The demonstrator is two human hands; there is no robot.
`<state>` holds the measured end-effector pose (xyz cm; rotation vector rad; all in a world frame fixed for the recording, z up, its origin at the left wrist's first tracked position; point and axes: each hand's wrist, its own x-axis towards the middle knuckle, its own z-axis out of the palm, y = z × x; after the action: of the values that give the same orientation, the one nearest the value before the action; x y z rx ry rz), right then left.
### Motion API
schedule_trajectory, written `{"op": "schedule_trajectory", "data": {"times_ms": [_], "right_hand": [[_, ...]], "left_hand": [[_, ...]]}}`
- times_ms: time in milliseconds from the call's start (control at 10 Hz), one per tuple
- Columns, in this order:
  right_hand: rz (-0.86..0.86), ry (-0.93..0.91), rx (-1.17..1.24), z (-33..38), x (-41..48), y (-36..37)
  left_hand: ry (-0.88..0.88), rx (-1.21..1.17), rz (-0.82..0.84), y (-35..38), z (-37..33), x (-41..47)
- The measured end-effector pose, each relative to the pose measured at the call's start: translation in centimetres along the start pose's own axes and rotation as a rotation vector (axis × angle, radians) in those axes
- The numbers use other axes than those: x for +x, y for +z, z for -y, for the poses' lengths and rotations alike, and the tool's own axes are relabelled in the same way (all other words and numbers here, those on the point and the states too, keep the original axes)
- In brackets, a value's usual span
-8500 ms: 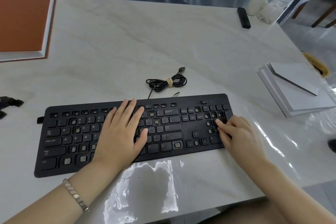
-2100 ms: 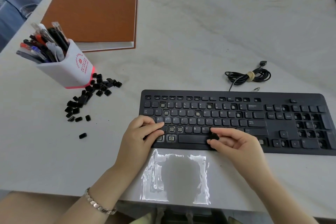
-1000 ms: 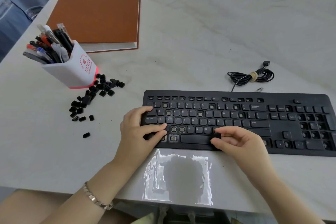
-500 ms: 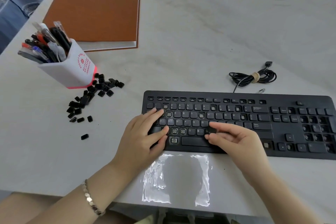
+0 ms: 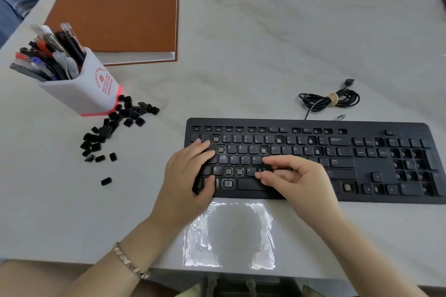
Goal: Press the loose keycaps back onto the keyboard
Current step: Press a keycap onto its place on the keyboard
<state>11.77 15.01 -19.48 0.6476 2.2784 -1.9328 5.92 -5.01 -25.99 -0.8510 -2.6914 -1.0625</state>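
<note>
On the table [image 5: 241, 55], seen from the head camera, the keyboard [image 5: 386, 125] lies in front of you with several bare sockets [image 5: 228, 171] among its keys. Your left hand [image 5: 190, 176] rests on its left end, fingers straight and flat across the keys, thumb on the bottom row. Your right hand [image 5: 299, 178] is curled over the keys by the B key [image 5: 260, 170], index fingertip and thumb close together. You cannot tell whether anything is pinched between them. The loose keycaps [image 5: 115, 125] lie heaped well left of the keyboard, at the foot of the pen holder [image 5: 84, 89]. A coiled cable [image 5: 329, 100] sits behind the keyboard.
</note>
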Motion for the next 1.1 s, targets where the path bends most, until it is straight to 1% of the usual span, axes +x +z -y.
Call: {"op": "schedule_trajectory", "data": {"times_ms": [200, 300, 400, 700, 900, 1100], "right_hand": [[0.023, -0.035, -0.023, 0.1, 0.7, 0.8], [-0.037, -0.177, -0.245, -0.2, 1.2, 1.4], [-0.026, -0.252, -0.414, -1.0, 1.6, 2.1], [-0.091, -0.299, -0.49, -2.4, 2.0, 3.3], [-0.118, -0.331, -0.465, -2.7, 2.0, 3.5], [-0.191, -0.4, -0.449, -3.5, 2.1, 3.7]], "left_hand": [[-0.058, -0.009, 0.02, 0.5, 0.4, 0.0], [-0.075, -0.039, 0.031, 0.5, 0.3, 0.1], [-0.073, -0.046, 0.022, 0.4, 0.3, 0.1], [-0.082, -0.03, 0.034, 0.4, 0.3, 0.1], [-0.087, -0.016, 0.04, 0.4, 0.3, 0.1], [-0.08, -0.011, 0.034, 0.5, 0.3, 0.1]]}}
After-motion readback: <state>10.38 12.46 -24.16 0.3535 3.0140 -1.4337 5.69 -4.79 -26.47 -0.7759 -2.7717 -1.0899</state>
